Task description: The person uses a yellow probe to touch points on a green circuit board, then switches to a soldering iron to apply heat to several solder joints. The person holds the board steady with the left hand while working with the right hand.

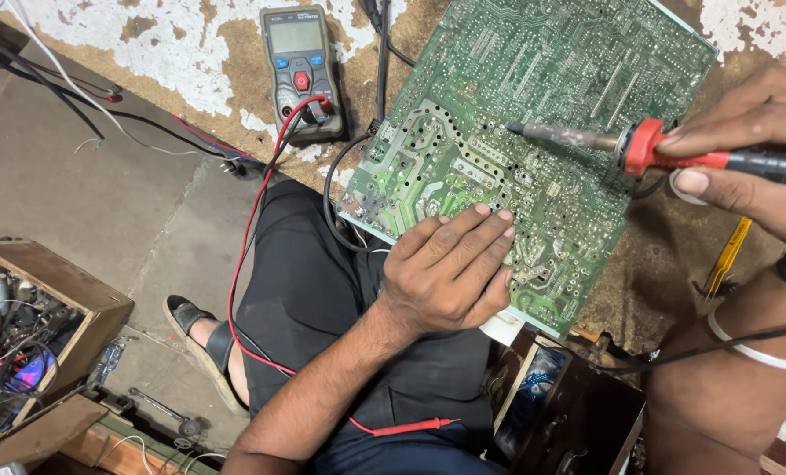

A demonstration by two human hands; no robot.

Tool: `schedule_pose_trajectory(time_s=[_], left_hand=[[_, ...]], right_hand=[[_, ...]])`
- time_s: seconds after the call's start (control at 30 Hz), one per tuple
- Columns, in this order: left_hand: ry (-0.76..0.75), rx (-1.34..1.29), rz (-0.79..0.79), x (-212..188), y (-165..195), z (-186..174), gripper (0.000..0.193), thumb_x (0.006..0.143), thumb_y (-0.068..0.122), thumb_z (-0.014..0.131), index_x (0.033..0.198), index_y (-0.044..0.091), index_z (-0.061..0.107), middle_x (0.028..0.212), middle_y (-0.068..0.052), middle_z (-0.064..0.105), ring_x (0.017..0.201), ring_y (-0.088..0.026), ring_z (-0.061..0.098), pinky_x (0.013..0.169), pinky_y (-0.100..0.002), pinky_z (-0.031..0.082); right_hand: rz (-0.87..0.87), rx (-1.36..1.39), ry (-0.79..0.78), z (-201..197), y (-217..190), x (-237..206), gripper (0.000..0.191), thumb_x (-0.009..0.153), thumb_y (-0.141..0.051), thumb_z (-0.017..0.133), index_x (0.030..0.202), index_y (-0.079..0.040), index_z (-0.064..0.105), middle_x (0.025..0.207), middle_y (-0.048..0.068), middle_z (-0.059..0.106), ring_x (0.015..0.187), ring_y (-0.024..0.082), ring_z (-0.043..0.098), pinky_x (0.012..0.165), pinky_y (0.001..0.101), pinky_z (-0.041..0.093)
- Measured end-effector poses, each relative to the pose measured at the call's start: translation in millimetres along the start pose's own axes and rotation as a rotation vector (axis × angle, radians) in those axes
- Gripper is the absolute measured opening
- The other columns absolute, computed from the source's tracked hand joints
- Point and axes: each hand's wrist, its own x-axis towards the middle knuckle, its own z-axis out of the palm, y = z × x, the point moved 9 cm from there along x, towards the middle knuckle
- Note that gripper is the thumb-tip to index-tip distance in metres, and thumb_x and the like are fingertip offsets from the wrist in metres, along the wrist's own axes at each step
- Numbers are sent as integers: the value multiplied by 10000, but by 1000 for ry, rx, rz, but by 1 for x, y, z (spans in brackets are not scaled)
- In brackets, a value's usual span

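Beside the flat, open left hand pressing the circuit board, the right hand grips a soldering iron; a slip could burn fingers.

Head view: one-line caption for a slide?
Left hand steadies a green circuit board while right hand holds a soldering iron over it.

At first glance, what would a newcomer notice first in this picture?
The big green circuit board fills the upper middle, lying solder side up on a worn bench. The left hand presses flat on its lower edge, while the right hand holds a red-collared soldering iron, its tip on or just above the board. To the board's left lies a grey multimeter with red and black leads.
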Motion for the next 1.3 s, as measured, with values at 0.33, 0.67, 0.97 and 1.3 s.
schedule_pose_trajectory(time_s=[0.33, 0.67, 0.97, 1.3], left_hand=[[16, 10, 5, -2, 0, 4, 320, 1006, 307, 603, 1112, 94, 817, 1231, -32, 766, 1225, -163, 672, 1049, -340, 453], [1, 4, 20, 0, -1, 0, 309, 1003, 296, 615, 1118, 88, 812, 1239, -34, 762, 1218, -170, 674, 1037, -336, 455], [17, -1, 4, 0, -1, 0, 307, 1000, 295, 616, 1117, 88, 810, 1240, -31, 759, 1221, -166, 678, 1045, -342, 455], [10, 8, 4, -4, 0, 4, 314, 1000, 301, 607, 1118, 93, 810, 1237, -33, 761, 1216, -170, 680, 1051, -346, 458]], right_hand=[[30, 40, 2, -2, 12, 2, 234, 919, -176, 771, 1127, -73, 742, 1008, 118, 710, 921, 161, 699, 896, 270, 592], [26, 104, -17, 0, 22, -5, 203, 953, -210, 730, 1137, -123, 728, 1027, 86, 699, 961, 143, 681, 942, 255, 582], [6, -15, 13, 0, 27, -8, 217, 952, -198, 764, 1129, -74, 742, 1039, 106, 724, 947, 170, 672, 917, 266, 583], [-13, 29, 19, -3, 4, 2, 215, 931, -170, 768, 1119, -67, 745, 1038, 112, 719, 972, 163, 694, 925, 261, 576]])
